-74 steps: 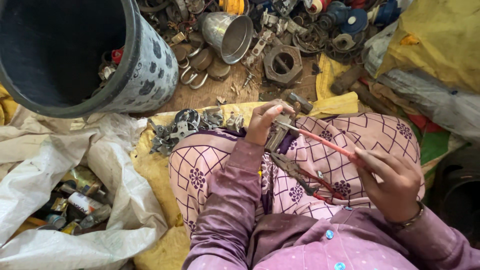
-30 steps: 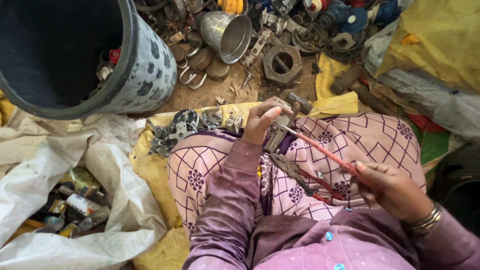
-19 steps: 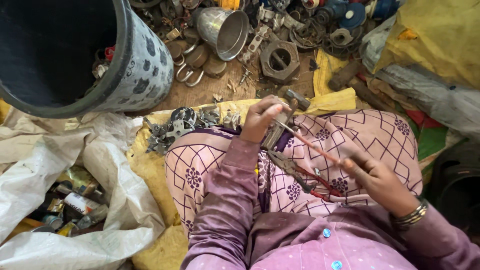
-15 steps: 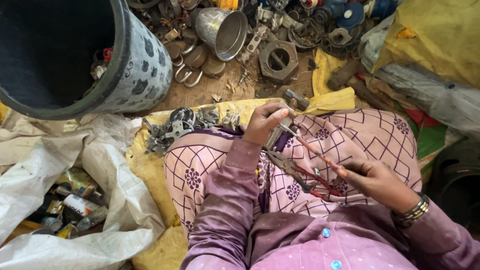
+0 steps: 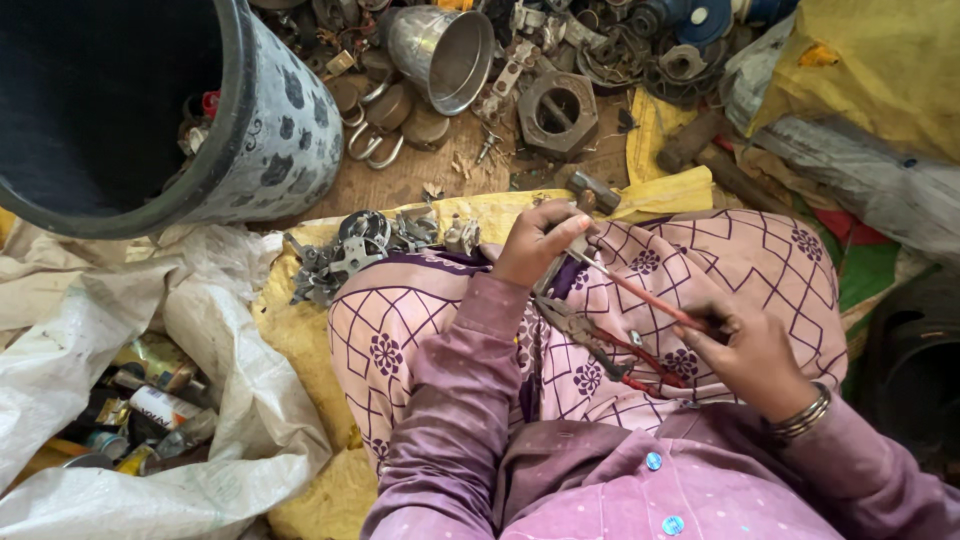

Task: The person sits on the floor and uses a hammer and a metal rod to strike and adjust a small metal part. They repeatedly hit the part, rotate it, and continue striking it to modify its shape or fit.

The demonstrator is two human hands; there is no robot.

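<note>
My left hand (image 5: 533,244) is closed around a small metal part (image 5: 562,262) held over my lap. My right hand (image 5: 752,350) grips a red-handled screwdriver (image 5: 640,292), its tip set against that metal part. A pair of red-handled pliers (image 5: 610,350) lies loose on my lap between the two hands. The lap is covered by pink patterned cloth (image 5: 420,320).
A large dark bucket (image 5: 130,110) stands at the upper left. A metal cup (image 5: 445,55), padlocks (image 5: 385,115), a big hex nut (image 5: 557,112) and scrap parts (image 5: 350,250) lie ahead. A white sack (image 5: 200,400) with cans sits left; yellow tarp (image 5: 860,70) lies right.
My right hand has slid up and down along the screwdriver and now sits nearer the tip end than 2.5 s ago. The left hand has stayed on the metal part. The view drifted slightly.
</note>
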